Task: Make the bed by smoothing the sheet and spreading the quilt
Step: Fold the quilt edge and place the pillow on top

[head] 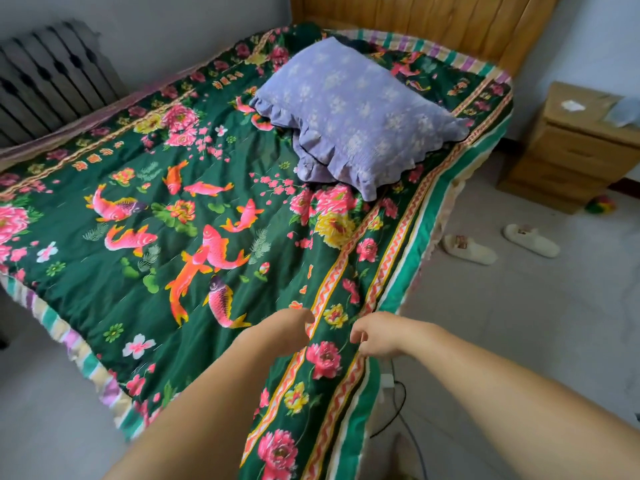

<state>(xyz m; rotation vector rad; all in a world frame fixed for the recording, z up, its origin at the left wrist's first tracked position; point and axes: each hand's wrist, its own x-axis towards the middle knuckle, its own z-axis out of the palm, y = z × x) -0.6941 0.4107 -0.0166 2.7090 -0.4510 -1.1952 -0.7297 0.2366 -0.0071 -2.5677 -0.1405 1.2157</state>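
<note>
A dark green quilt (194, 188) printed with pink fish and flowers lies spread over the whole bed. Its striped border hangs over the near and right edges. A purple frilled pillow (349, 112) lies on it near the headboard. My left hand (287, 330) and my right hand (375, 336) are close together at the quilt's right border strip, low in the view. Each has its fingers curled and pinches the fabric. A raised fold runs from between them up towards the pillow. The sheet is hidden under the quilt.
A wooden headboard (415, 15) stands at the far end and a radiator (52, 74) against the left wall. To the right are a wooden nightstand (571, 147), two white slippers (471, 249), a small coloured ball (601, 204) and a cable (398, 407) on the floor.
</note>
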